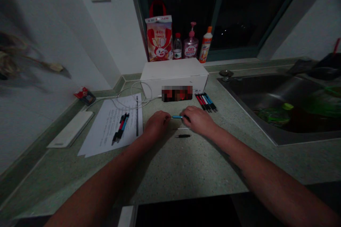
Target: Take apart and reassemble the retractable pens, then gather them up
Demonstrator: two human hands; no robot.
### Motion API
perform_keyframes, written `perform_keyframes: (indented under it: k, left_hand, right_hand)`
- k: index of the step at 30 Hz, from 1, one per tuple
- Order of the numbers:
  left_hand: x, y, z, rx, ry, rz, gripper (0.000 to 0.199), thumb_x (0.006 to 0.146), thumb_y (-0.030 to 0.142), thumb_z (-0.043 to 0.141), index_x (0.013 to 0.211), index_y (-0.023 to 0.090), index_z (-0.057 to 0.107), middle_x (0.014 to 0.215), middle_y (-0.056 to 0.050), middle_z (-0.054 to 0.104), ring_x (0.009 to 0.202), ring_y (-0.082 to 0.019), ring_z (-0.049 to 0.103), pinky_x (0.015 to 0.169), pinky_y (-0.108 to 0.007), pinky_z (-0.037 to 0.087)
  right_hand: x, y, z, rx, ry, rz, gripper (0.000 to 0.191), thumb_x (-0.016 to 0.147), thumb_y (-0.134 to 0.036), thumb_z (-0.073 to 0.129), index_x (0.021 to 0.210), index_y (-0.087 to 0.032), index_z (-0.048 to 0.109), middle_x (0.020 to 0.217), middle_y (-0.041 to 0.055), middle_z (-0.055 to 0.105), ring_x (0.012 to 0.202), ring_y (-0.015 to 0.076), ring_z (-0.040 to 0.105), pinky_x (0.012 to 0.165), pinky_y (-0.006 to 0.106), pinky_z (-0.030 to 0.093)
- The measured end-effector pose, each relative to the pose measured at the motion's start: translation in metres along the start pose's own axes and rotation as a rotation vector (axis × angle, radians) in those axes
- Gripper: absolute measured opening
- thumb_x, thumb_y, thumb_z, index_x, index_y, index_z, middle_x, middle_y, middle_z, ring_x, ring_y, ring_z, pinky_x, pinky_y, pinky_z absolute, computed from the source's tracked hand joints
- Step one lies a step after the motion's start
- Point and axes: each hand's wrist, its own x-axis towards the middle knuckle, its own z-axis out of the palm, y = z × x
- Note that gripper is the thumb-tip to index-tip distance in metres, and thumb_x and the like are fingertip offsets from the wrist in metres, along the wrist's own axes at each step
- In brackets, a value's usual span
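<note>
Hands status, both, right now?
Left hand: curled, palm down, nothing visible in it; grip cannot be told.
Right hand: closed on the end of a blue pen.

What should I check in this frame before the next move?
Blue pen held by right hand: ok, fingers curl over its end.
Left hand contact with the blue pen: cannot tell, the fingertips sit right at its tip.
Black pen part free on the speckled countertop: ok, neither hand touches it.
Thin white strip identity: cannot tell, too thin to make out.
Pens on the printed sheets apart from the hands: ok.
Row of pens apart from the hands: ok.
</note>
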Motion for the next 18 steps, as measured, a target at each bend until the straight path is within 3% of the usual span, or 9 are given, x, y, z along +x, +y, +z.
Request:
perform_keyframes:
  k: [7, 18]
  left_hand:
    - [-0.0001, -0.0011, -0.001, -0.08, 0.017, -0.071, 0.019, 0.096, 0.018, 0.054, 0.095, 0.019, 0.073, 0.101, -0.007, 0.073, 0.099, -0.025, 0.066, 0.09, -0.037, 0.049]
    - [-0.004, -0.002, -0.0005, -0.268, 0.085, -0.057, 0.015, 0.094, 0.021, 0.057, 0.093, 0.019, 0.072, 0.095, -0.004, 0.074, 0.087, -0.02, 0.065, 0.084, -0.035, 0.052]
  right_hand:
    - [-0.0002, -0.0016, 0.0001, 0.017, 0.016, -0.018, 0.018, 0.098, -0.02, 0.059, 0.104, -0.015, 0.075, 0.102, 0.0111, 0.072, 0.1, 0.0243, 0.064, 0.089, 0.035, 0.048]
    - [-0.0023, -0.0023, 0.0007, 0.084, 0.028, -0.059, 0.017, 0.097, -0.021, 0.061, 0.106, -0.018, 0.074, 0.101, 0.0094, 0.074, 0.099, 0.0237, 0.063, 0.088, 0.035, 0.048]
